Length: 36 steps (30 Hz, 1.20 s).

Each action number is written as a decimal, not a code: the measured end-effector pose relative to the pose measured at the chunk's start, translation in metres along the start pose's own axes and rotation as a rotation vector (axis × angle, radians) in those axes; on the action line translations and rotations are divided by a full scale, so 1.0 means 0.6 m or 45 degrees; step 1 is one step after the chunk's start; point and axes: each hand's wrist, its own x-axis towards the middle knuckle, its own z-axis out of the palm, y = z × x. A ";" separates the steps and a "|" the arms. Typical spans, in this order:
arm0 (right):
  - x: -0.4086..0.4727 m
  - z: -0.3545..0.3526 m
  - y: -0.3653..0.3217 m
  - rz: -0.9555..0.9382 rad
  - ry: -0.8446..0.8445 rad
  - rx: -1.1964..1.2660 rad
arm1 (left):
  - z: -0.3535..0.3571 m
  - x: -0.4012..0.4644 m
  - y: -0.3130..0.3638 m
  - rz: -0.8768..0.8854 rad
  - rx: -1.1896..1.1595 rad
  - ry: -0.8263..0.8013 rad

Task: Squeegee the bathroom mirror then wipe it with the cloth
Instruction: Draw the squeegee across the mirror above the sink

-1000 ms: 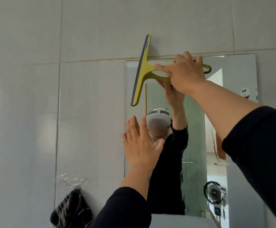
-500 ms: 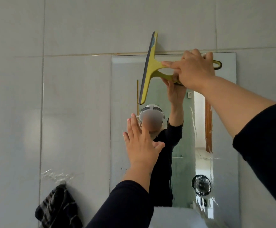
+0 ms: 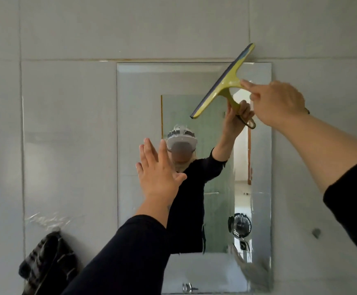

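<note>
So the mirror (image 3: pixel 143 116) is a tall rectangle fixed to the tiled wall (image 3: pixel 66 124), and the squeegee (image 3: pixel 224 81) sits at its top right corner, blade tilted diagonally with the upper tip poking past the top edge onto the tile. Whether the rubber is actually touching the glass I can't tell from this angle. The right hand (image 3: pixel 277 103) is closed around the yellow handle, index finger stretched along the neck. The left hand (image 3: pixel 158 173) is open and flat, fingers together, up by the left-middle of the glass, though I can't tell if it's pressing or just hovering.

Looks like the squeegee step, lining up a pass at the top. The glass lower right looks streaky and wet. I'd say the next move needs the blade levelled and seated flat, then a steady pull with even pressure.

The cloth (image 3: pixel 45 265), dark and striped, hangs on the wall lower left, untouched, well apart from both hands.
</note>
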 end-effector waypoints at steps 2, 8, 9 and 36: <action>-0.007 0.002 0.009 0.059 0.010 0.034 | 0.001 0.000 0.000 -0.009 0.009 -0.005; -0.029 0.012 0.006 0.247 -0.011 0.222 | 0.001 -0.001 -0.001 -0.005 0.002 -0.014; -0.033 0.016 0.000 0.279 -0.007 0.267 | 0.000 -0.001 -0.002 0.000 0.007 -0.017; -0.162 0.102 -0.329 0.095 0.005 0.729 | -0.065 -0.032 -0.118 -0.112 0.194 0.033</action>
